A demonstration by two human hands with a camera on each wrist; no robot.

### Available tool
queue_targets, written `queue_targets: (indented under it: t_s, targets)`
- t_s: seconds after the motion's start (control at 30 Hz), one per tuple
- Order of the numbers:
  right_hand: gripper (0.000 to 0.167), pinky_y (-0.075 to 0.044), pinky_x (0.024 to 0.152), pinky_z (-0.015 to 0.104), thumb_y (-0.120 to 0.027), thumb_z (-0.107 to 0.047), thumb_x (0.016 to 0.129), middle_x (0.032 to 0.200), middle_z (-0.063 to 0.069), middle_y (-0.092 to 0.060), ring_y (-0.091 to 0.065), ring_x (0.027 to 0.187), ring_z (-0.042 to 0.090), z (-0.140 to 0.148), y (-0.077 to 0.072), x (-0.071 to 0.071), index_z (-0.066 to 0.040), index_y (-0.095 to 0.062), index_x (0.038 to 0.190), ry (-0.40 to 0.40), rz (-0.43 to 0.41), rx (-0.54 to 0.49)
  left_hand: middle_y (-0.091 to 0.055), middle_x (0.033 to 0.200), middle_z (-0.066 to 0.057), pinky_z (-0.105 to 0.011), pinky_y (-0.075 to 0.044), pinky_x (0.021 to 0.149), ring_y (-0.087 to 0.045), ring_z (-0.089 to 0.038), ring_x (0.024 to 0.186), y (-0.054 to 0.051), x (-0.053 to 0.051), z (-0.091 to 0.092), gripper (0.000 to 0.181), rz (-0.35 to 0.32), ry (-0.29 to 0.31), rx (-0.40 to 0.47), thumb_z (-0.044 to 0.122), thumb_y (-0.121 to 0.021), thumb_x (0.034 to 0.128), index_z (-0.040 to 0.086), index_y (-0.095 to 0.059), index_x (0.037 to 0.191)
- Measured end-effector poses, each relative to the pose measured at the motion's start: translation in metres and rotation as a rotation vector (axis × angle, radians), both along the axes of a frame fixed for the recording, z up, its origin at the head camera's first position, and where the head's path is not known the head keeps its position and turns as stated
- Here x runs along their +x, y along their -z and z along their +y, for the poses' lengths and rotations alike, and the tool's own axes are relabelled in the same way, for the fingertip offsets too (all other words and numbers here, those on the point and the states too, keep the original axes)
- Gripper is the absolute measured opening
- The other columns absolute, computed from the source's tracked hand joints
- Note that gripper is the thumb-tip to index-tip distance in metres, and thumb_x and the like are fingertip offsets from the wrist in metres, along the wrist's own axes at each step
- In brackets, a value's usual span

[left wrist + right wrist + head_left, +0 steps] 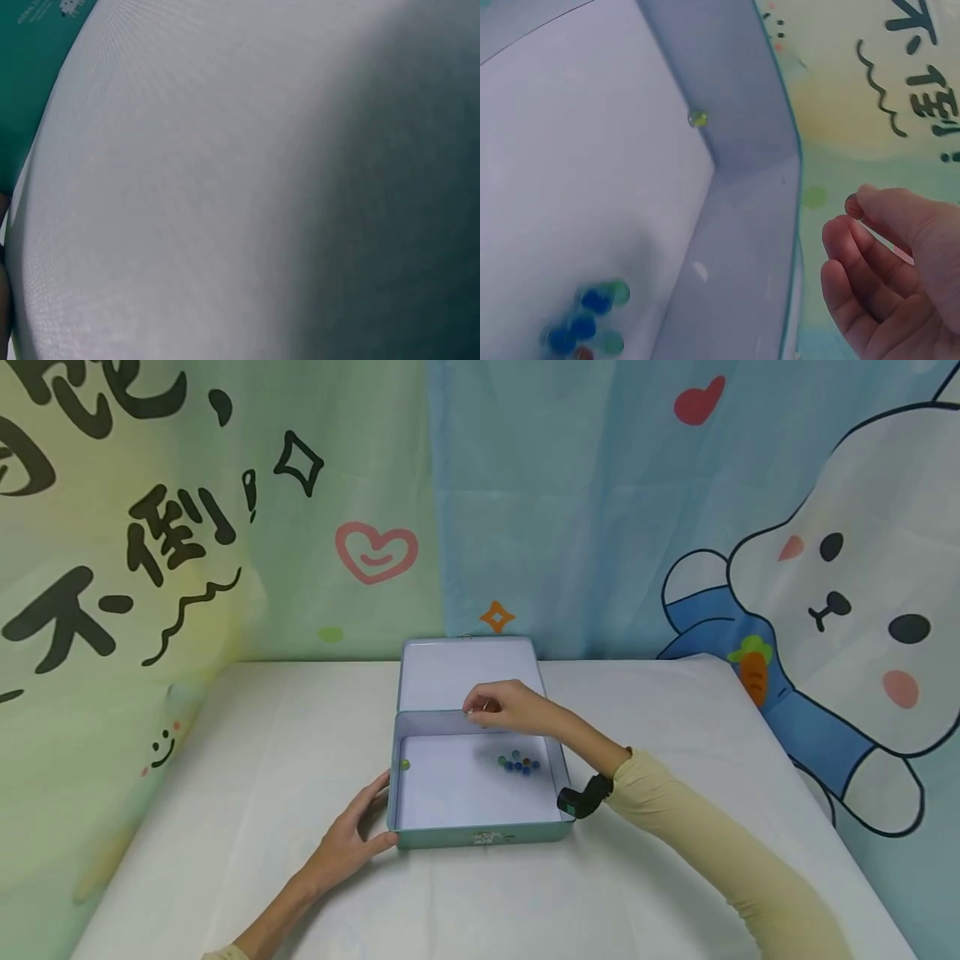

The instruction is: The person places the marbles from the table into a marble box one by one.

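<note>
A shallow green tin box stands on the table with its hinged lid tipped back. My left hand steadies the box's front left corner, fingers along the left side and thumb at the front. Above the back part of the box, my right hand pinches a small, clear-looking marble between thumb and fingertip. Inside, several blue, green and brown marbles cluster at the right. One yellow-green marble lies alone by the left wall. The left wrist view shows mostly cloth and the box's green side.
A white cloth covers the table. Behind it hangs a printed curtain with a cartoon figure at the right. A black wrist camera sits on the right forearm, near the box's right edge.
</note>
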State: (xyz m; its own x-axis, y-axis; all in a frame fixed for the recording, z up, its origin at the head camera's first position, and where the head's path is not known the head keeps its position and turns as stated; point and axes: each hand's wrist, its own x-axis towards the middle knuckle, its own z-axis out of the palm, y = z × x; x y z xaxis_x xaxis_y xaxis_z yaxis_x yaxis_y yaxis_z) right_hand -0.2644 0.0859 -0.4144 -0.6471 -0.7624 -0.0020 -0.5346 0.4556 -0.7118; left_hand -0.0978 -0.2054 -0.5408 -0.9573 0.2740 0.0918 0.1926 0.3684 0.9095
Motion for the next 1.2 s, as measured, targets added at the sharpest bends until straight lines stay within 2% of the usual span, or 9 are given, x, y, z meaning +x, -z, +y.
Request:
queue_targets:
  t_s: [0.27, 0.43, 0.6, 0.73, 1.0, 1.2]
  targets:
    - [0.014, -0.051, 0.070, 0.017, -0.060, -0.014, 0.096, 0.095, 0.019, -0.070, -0.067, 0.079, 0.020, -0.042, 0.013, -0.009, -0.003, -0.065, 0.103, -0.176, -0.071, 0.149, -0.034, 0.158, -0.004, -0.069, -0.029, 0.108, -0.043, -0.037, 0.137, 0.001, -0.001, 0.000, 0.087, -0.001, -0.008, -0.005, 0.018, -0.074, 0.0840, 0.036, -0.024, 0.152]
    - [0.009, -0.049, 0.067, 0.015, -0.061, -0.014, 0.095, 0.089, 0.010, -0.070, -0.062, 0.072, 0.007, -0.058, 0.028, -0.009, -0.006, -0.065, 0.099, -0.243, -0.050, 0.258, -0.034, 0.158, -0.003, -0.067, -0.030, 0.109, -0.044, -0.037, 0.137, 0.002, -0.001, -0.001, 0.087, 0.000, -0.011, -0.008, 0.018, -0.075, 0.0840, 0.035, -0.024, 0.153]
    - [0.006, -0.043, 0.063, 0.013, -0.064, -0.015, 0.093, 0.081, 0.000, -0.065, -0.054, 0.068, 0.002, -0.066, 0.048, -0.010, -0.009, -0.064, 0.091, -0.232, -0.007, 0.323, -0.033, 0.158, -0.004, -0.066, -0.031, 0.110, -0.043, -0.037, 0.137, 0.002, -0.001, 0.000, 0.087, -0.004, -0.008, -0.012, 0.018, -0.074, 0.0844, 0.036, -0.024, 0.153]
    - [0.007, -0.041, 0.060, 0.012, -0.067, -0.015, 0.091, 0.079, 0.000, -0.065, -0.052, 0.068, 0.001, -0.067, 0.056, -0.009, -0.010, -0.063, 0.089, -0.214, -0.006, 0.335, -0.033, 0.158, -0.005, -0.068, -0.030, 0.109, -0.043, -0.038, 0.138, 0.002, 0.000, 0.000, 0.087, -0.013, -0.010, -0.012, 0.018, -0.074, 0.0846, 0.037, -0.023, 0.153]
    - [0.009, -0.042, 0.064, 0.012, -0.071, -0.013, 0.088, 0.080, -0.002, -0.063, -0.052, 0.071, 0.002, -0.068, 0.069, -0.009, -0.010, -0.062, 0.088, -0.197, 0.011, 0.319, -0.034, 0.158, -0.005, -0.065, -0.031, 0.111, -0.044, -0.037, 0.137, 0.003, 0.000, 0.001, 0.088, 0.003, -0.010, -0.014, 0.017, -0.075, 0.0836, 0.036, -0.024, 0.153]
    - [0.011, -0.041, 0.063, 0.014, -0.072, -0.013, 0.087, 0.079, -0.002, -0.061, -0.051, 0.071, 0.003, -0.069, 0.071, -0.009, -0.009, -0.063, 0.089, -0.179, 0.034, 0.322, -0.034, 0.158, -0.004, -0.065, -0.030, 0.111, -0.044, -0.036, 0.136, 0.002, -0.001, 0.001, 0.088, 0.008, -0.012, -0.009, 0.016, -0.075, 0.0835, 0.036, -0.024, 0.153]
